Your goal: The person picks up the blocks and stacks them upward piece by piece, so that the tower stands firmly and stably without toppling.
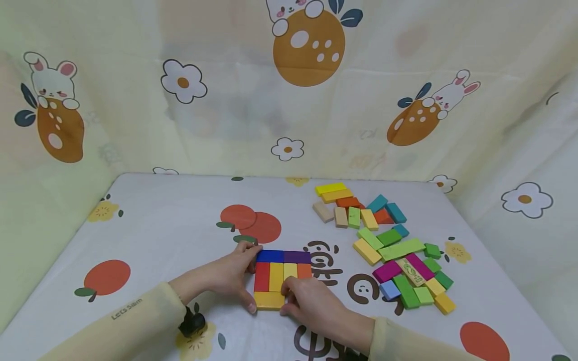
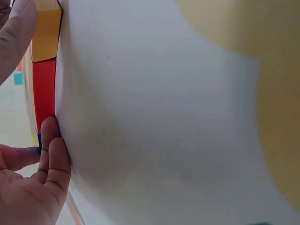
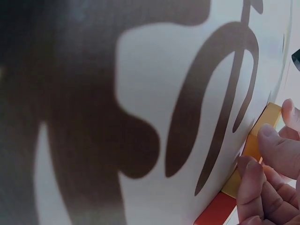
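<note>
Between the middle of the table (image 1: 158, 240) and its near edge, holds a flat panel (image 1: 276, 277) of close-set blocks. From the head, shows its whole top, plus a loose pile (image 1: 402, 249) reaching from near the far edge down along the right. From the left wrist, shows instead the panel's left flank, yellow then red, with fingertips (image 2: 49, 125) set against the red; from the right wrist, the near faces, yellow and orange-red.

Looks rectangular and mostly gapless: blue (image 1: 270, 256) and purple (image 1: 297, 257) across the far row; red (image 1: 262, 277), yellow, pale yellow and orange side by side in the middle; a yellow bar (image 1: 268, 301) at near left.

With the left hand (image 1: 228, 271), grasps the panel's left side, thumb at near corner, fingers at far corner. With the right hand (image 1: 318, 303), fingers bent, touches the bar's right end, hiding the panel's near right corner; cannot tell whether pinching.
</note>
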A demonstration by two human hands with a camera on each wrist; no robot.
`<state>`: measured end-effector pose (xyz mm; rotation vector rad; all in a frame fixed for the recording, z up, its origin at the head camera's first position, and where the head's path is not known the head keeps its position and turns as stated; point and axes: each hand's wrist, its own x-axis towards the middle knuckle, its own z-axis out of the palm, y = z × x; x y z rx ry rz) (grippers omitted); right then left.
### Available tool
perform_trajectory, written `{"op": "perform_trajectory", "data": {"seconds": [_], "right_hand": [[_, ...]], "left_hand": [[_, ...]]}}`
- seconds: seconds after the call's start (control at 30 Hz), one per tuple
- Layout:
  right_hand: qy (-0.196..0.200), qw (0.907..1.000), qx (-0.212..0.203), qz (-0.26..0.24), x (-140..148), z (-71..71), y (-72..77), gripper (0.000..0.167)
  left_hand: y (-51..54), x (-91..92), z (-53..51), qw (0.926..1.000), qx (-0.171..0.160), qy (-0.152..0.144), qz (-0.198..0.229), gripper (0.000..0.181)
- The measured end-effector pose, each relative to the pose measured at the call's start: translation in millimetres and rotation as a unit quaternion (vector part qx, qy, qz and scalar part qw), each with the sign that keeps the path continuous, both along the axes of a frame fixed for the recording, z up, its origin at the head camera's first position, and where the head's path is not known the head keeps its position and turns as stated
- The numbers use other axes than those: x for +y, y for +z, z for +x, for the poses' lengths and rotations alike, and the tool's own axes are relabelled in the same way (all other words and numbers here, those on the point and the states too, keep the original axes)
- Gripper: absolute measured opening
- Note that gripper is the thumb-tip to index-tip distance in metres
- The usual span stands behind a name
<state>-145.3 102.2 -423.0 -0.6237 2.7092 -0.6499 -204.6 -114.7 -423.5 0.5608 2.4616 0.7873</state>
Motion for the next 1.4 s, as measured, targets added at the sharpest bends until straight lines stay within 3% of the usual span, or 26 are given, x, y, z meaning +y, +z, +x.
{"op": "perform_trajectory", "data": {"seconds": [0.5,0.63,0.8,0.97,1.1,1.27,1.4], "right_hand": [[0.002,0.9995,-0.016,-0.027,6,0.2,4.6,0.024],[0.002,0.998,-0.021,-0.059,24,-2.5,11.2,0.023],[-0.009,0.9981,0.033,-0.052,65,-18.6,25.2,0.019],[-0.074,0.9931,0.087,-0.023,125,-51.7,32.4,0.024],[-0.147,0.9862,0.076,0.013,166,-70.9,22.2,0.028],[-0.174,0.9817,0.033,0.071,182,-72.9,10.1,0.029],[-0.185,0.9768,0.03,0.105,179,-67.1,9.4,0.037]], "left_hand": [[1.3,3.1,2.1,0.9999,0.007,-0.005,-0.008,0.118],[1.1,5.0,1.5,0.9999,0.003,-0.004,-0.012,0.118],[0.4,5.7,2.1,0.9998,0.008,-0.001,-0.016,0.119],[2.0,3.4,3.3,0.9998,0.009,0.005,-0.018,0.12],[1.4,2.3,2.3,0.9998,0.004,0.004,-0.019,0.121],[-0.1,4.0,1.3,0.9998,0.003,0.001,-0.021,0.121],[-0.7,5.6,1.5,0.9998,0.005,0.002,-0.02,0.12]]}}
